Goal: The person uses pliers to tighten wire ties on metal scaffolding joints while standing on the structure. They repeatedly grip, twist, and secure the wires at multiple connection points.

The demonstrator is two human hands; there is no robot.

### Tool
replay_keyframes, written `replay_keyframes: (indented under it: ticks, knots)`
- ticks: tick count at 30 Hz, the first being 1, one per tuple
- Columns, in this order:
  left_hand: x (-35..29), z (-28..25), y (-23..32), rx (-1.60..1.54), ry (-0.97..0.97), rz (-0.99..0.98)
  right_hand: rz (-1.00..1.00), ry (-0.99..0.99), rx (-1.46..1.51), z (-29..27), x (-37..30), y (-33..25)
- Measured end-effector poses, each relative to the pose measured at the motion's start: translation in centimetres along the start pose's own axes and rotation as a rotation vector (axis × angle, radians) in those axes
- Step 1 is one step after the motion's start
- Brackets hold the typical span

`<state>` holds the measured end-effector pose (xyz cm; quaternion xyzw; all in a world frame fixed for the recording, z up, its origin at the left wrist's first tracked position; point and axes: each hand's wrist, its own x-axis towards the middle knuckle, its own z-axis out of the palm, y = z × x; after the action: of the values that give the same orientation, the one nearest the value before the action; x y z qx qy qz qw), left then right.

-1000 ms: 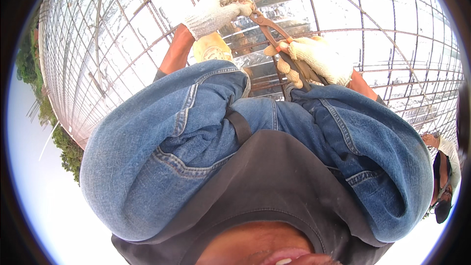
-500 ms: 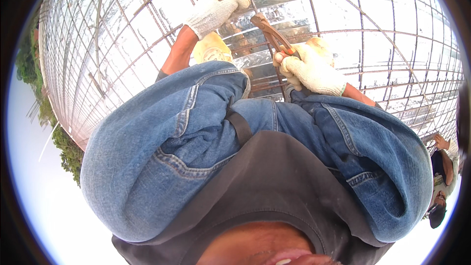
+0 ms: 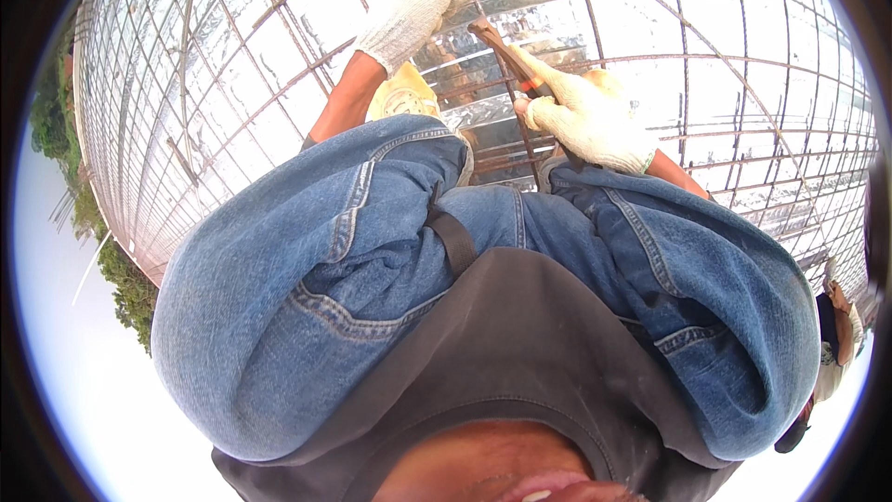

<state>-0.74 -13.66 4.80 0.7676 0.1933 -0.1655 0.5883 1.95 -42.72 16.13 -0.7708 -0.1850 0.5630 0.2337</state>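
My right hand (image 3: 595, 125), in a cream knitted glove, grips rusty-headed pincers (image 3: 505, 51) with orange on the handles. One finger lies stretched along the tool, whose head points up and left toward a rebar crossing. My left hand (image 3: 413, 17), gloved the same way, is curled closed at the far side, beside the steel bars; whatever its fingers pinch is hidden. Below both hands lies the grid of rusty rebar (image 3: 641, 58), spread over a shiny, reflective sheet surface (image 3: 520, 112).
A yellowish boot (image 3: 405, 98) stands on the grid below my left wrist, between the hands and my bent knees (image 3: 307, 214). At the right edge a co-worker (image 3: 836, 335) bends over the mesh. Green trees (image 3: 56, 121) show past the left edge.
My left hand has shifted slightly to the right. My right hand has turned, a finger now extended along the pincers, and their head has moved a little up and left. The co-worker has bent lower.
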Motion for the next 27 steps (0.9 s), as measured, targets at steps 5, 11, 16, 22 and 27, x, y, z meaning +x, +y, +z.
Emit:
replay_keyframes:
  ticks: [5, 11, 16, 22, 27]
  knots:
    - [-0.7, 0.5, 1.8, 0.153, -0.001, 0.017, 0.05, -0.058, 0.044, -0.8, -0.3, -0.7]
    - [-0.4, 1.2, -0.3, 0.074, 0.013, 0.048, 0.01, -0.046, 0.009, -0.4, 0.4, 0.5]
    - [-0.5, 0.6, 0.4, 0.205, -0.026, 0.005, -0.026, 0.018, 0.139, 0.2, 0.5, 1.1]
    - [-0.7, 0.8, 0.9, 0.224, -0.014, 0.03, 0.037, -0.079, 0.524, 0.8, 0.9, 2.3]
    - [-0.8, 1.0, 0.6, 0.23, 0.0, 0.054, 0.076, -0.155, 0.856, 1.5, 0.9, 3.5]
